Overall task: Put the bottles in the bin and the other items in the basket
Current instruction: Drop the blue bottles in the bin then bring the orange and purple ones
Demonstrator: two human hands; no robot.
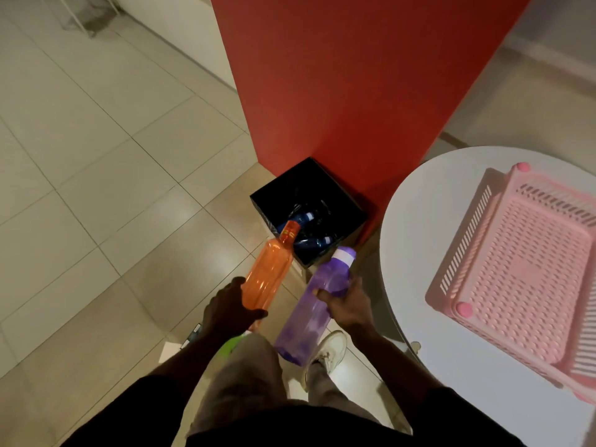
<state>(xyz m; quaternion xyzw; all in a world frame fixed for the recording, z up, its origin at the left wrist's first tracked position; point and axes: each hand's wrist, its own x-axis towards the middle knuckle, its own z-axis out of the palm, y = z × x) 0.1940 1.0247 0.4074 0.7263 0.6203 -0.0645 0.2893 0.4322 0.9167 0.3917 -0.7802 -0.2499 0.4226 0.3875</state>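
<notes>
My left hand (227,309) grips the base of an orange bottle (269,274), whose capped neck points over the near rim of the black bin (322,185). My right hand (346,303) holds a purple bottle (317,304) with a white band round its middle, its cap close to the bin's near corner. Dark blue bottles (304,217) lie inside the bin on the floor. A pink slatted basket (519,269) stands on the white round table (429,201) at the right.
A red pillar (348,75) rises right behind the bin. Tiled floor spreads to the left. A green thing (233,341) shows below my left hand, and papers (183,345) lie on the floor near my legs and white shoe (330,350).
</notes>
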